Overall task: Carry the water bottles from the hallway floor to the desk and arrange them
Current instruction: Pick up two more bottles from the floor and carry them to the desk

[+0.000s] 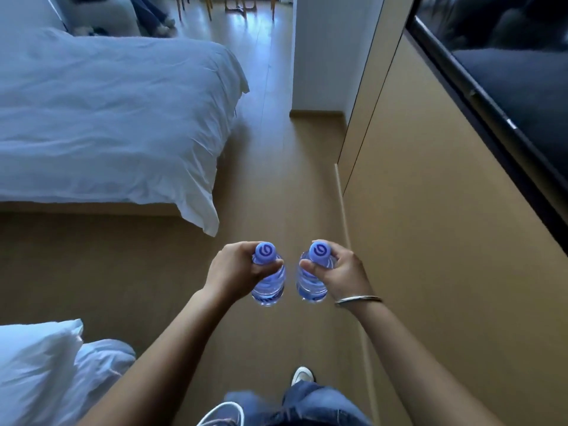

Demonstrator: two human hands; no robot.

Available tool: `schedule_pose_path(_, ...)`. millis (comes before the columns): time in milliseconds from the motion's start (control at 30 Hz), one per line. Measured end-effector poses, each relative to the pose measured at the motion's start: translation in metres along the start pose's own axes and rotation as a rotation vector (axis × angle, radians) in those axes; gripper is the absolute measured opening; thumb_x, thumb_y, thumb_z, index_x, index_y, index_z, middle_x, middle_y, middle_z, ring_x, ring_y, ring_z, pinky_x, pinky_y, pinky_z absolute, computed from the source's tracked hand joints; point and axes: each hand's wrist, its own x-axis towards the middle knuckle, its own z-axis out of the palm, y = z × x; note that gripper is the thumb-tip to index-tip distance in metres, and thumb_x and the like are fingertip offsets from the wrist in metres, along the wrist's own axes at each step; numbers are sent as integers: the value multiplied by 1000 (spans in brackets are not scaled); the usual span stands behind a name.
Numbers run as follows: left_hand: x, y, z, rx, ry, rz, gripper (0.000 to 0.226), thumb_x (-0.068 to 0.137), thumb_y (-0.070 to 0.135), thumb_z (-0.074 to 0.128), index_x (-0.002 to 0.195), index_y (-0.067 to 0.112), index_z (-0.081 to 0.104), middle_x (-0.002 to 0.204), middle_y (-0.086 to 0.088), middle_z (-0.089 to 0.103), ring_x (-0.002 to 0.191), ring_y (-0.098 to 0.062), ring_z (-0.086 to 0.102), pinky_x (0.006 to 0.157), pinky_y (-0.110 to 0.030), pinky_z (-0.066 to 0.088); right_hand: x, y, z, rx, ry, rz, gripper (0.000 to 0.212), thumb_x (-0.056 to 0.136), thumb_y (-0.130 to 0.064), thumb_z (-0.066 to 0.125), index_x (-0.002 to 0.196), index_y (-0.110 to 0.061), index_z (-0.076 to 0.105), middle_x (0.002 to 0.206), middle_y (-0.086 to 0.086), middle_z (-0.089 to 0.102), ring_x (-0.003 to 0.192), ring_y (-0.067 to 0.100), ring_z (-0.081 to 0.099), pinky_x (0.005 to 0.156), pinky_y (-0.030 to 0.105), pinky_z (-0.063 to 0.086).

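Two clear water bottles carried upright above the wooden floor (147, 272), side by side, near each other but apart. Left bottle (268, 285) gripped at the neck by left hand (238, 269), fingers (270, 267) curled just below the purple cap (265, 252). Right bottle (310, 287) likewise gripped by right hand (342, 272). Contents clear, fill level hard to tell.

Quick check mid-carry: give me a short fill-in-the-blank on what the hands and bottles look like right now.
1. Each of the two hands grips one water ____.
2. The left hand holds the left bottle just below its ____ cap.
3. A metal bracelet sits on the ____ wrist, behind the right hand and the right bottle.
4. The white bed lies to the person's ____.

Missing words: bottle; purple; right; left
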Motion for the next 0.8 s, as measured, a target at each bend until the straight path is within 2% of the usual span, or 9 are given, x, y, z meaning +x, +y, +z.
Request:
schedule_pose_path(67,22,2,0,-6,35,-33,22,73,44,70,62,28,59,59,4,58,61,-18,50,57,-30,41,25,-2,-5,-27,-31,-27,25,69,-16,80,90,-18,66,85,2,66,77,15,61,80,30,50)
schedule_pose_path(200,64,0,-5,-49,75,-90,19,73,43,71,69,26,65,64,3,64,67,-19,59,60,-32,45,71,-8,-7,7,-45,-5,20,70,-15,79,74,-28,64,75,-4,66,69,10,59,74,27,50)
schedule_pose_path(400,148,-13,-20,-103,65,-118,14,73,44,72,72,30,68,68,7,68,70,-15,63,64,-32,48,158,-19,3,-84,-93,-20,15,69,-24,79,80,-22,68,75,-3,69,69,10,62,71,27,51)
schedule_pose_path(533,215,-26,-36,-116,49,-91,19,73,41,73,77,23,70,70,3,69,72,-17,64,64,-35,50,223,-32,17,-88,-81,-38,15,69,-24,80,73,-29,66,71,-7,68,62,1,60,64,15,49)
schedule_pose_path(633,266,-35,-53,-129,47,-52,18,73,36,74,74,20,68,69,1,68,71,-19,63,64,-34,49,273,-46,30,-87,-57,-40,20,68,-21,80,69,-32,64,70,-9,67,63,3,60,65,16,48)
schedule_pose_path(800,349,-47,-85,-103,18,12,12,72,34,76,68,30,65,67,5,65,69,-18,61,64,-33,48,353,-70,49,-62,-5,-49,23,68,-18,80,66,-34,63,62,-17,64,57,-7,56,59,5,43)
